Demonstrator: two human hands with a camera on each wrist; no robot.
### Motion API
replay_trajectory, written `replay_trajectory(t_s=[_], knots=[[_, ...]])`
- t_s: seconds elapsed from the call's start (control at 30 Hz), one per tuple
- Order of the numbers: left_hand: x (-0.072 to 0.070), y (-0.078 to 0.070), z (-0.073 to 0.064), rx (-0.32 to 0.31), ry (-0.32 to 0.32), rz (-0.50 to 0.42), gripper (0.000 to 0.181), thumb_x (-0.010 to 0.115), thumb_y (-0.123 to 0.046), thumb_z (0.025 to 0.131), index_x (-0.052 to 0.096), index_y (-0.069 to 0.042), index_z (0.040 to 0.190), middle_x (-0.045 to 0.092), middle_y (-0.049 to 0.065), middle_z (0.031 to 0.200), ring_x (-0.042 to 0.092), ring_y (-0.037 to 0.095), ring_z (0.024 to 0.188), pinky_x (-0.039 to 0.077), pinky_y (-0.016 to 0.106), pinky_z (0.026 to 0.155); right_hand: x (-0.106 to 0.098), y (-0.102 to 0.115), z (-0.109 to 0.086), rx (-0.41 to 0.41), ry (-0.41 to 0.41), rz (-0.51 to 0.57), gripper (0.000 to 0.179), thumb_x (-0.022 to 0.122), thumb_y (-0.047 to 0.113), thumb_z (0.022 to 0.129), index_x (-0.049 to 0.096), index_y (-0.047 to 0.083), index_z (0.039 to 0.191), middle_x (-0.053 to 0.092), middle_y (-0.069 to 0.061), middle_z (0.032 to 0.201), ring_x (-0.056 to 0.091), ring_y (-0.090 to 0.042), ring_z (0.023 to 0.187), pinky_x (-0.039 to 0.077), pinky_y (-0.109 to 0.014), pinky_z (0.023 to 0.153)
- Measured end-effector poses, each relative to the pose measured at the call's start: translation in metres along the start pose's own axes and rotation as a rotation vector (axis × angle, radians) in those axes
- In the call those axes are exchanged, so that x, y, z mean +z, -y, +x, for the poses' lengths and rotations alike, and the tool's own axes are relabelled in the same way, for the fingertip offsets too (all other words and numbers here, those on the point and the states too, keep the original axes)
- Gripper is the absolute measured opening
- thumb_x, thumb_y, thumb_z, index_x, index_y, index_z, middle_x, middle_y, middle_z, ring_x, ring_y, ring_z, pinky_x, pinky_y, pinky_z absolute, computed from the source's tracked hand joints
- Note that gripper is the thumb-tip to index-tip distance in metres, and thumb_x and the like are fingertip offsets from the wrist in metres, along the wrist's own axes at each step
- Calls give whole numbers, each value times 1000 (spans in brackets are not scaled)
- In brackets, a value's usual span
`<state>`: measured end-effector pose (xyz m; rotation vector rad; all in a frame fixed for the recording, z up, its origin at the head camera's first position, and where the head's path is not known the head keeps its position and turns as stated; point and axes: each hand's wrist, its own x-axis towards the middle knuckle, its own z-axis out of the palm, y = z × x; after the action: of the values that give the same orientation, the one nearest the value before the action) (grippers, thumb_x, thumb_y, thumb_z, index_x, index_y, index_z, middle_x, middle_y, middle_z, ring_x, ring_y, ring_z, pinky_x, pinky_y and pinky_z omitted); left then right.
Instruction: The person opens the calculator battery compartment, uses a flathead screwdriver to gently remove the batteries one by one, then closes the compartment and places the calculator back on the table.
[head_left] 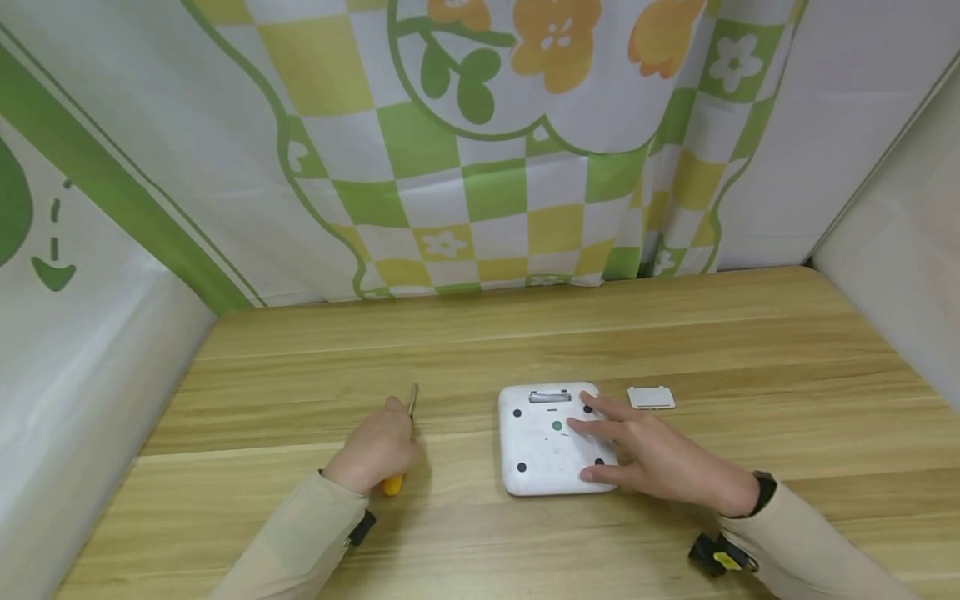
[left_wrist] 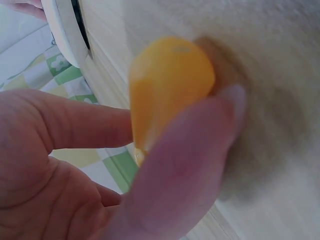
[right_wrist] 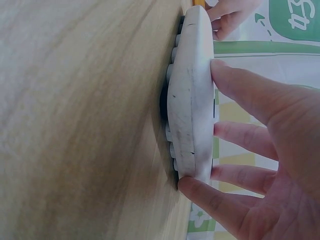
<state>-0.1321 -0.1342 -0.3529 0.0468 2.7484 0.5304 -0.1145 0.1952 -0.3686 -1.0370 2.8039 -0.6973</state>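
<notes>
A white calculator (head_left: 536, 450) lies face down on the table, its keys showing underneath in the right wrist view. The battery compartment (head_left: 550, 397) at its far edge is uncovered, with something silvery inside. My right hand (head_left: 652, 454) rests on the calculator's back and right edge with spread fingers (right_wrist: 245, 137). To the left, my left hand (head_left: 378, 447) holds a screwdriver by its yellow handle (left_wrist: 170, 75), pinched between thumb and finger. Its metal shaft (head_left: 413, 400) points away from me, low over the table. The palm hides part of the handle in the head view.
A small white battery cover (head_left: 651, 397) lies on the wooden table (head_left: 300, 358) to the right of the calculator. A checked, flowered curtain (head_left: 487, 192) hangs along the table's far edge. White sheets (head_left: 97, 350) border the left and right sides.
</notes>
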Motion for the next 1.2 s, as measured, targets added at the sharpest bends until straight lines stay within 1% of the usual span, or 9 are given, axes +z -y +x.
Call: replay_trajectory(t_s=[0.33, 0.43, 0.57, 0.67, 0.77, 0.87, 1.0, 1.13, 1.2], knots=[[-1, -1, -2, 20, -24, 38, 32, 54, -5, 83, 42, 13, 106, 51, 12, 64, 50, 21, 49, 41, 28, 40, 0, -1, 1, 5, -3, -13, 57, 67, 43, 86, 59, 8, 131, 43, -23, 144, 45, -40, 130, 46, -48, 96], [-1, -3, -2, 29, -56, 50, 31, 53, -10, 86, 43, 13, 104, 50, 10, 61, 48, 19, 46, 37, 25, 38, 0, -1, 1, 7, -6, -11, 57, 68, 42, 86, 59, 8, 131, 43, -23, 145, 45, -41, 130, 46, -49, 97], [-1, -7, -2, 36, -134, 101, 33, 58, -21, 90, 44, 8, 98, 49, 9, 62, 48, 18, 46, 37, 26, 39, 0, -2, 1, 9, -6, -5, 57, 68, 42, 86, 59, 8, 131, 42, -23, 145, 44, -41, 130, 45, -49, 98], [-2, -10, -3, 38, -190, 150, 39, 64, -27, 89, 44, 7, 97, 51, 12, 71, 51, 23, 57, 42, 32, 46, 0, -1, 1, 12, -2, -1, 57, 68, 42, 86, 59, 8, 131, 43, -23, 145, 44, -41, 131, 45, -49, 98], [-1, -15, -5, 57, -216, 195, 47, 65, -31, 89, 47, 9, 105, 53, 18, 88, 54, 29, 76, 48, 40, 58, 0, 0, 0, 16, 2, -1, 57, 67, 43, 86, 59, 8, 131, 43, -22, 145, 44, -41, 131, 45, -49, 98], [3, -21, -7, 117, -231, 204, 59, 64, -32, 89, 46, 16, 119, 54, 28, 110, 54, 39, 101, 50, 50, 80, 1, 0, 0, 16, 3, -3, 57, 67, 43, 86, 59, 8, 131, 43, -22, 145, 44, -41, 131, 45, -50, 98], [11, -29, -9, 213, -199, 154, 72, 64, -33, 90, 38, 20, 131, 45, 37, 131, 43, 48, 124, 36, 54, 106, 2, -1, 0, 16, 1, -1, 57, 68, 43, 86, 59, 8, 131, 42, -23, 145, 44, -41, 130, 44, -50, 98], [19, -39, -12, 258, -101, 74, 80, 63, -39, 90, 33, 18, 137, 38, 36, 139, 36, 47, 132, 29, 53, 111, 2, -1, 0, 15, 1, 3, 58, 69, 43, 85, 59, 8, 130, 42, -24, 145, 44, -41, 130, 44, -50, 99], [22, -43, -12, 266, -66, 38, 83, 64, -42, 89, 32, 16, 139, 36, 34, 142, 35, 46, 133, 30, 53, 111, 2, -1, 0, 15, 1, 4, 58, 69, 43, 85, 59, 8, 131, 42, -24, 145, 44, -41, 130, 44, -50, 99]])
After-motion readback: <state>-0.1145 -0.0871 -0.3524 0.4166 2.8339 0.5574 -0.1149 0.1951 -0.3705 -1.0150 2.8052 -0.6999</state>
